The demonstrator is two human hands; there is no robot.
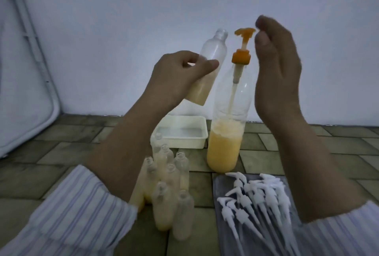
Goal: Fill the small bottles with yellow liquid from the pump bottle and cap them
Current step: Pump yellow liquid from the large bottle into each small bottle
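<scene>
The person's left hand (180,75) is covering the middle of a small bottle (207,67), gripping it tilted in the air, uncapped, with pale yellow liquid in its lower part. The right hand (276,67) is hovering just beside the orange pump head (245,32), fingers loosely curled, holding nothing. The pump bottle (225,142) is standing roughly half full. The left forearm is partly hiding a cluster of small bottles (170,190). White pump caps (256,198) are lying on a grey tray (220,225), cut off below.

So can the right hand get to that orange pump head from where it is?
Probably yes. The right hand hangs open just beside the orange pump head, with nothing between them; the small bottle in the left hand sits on the other side.
</scene>
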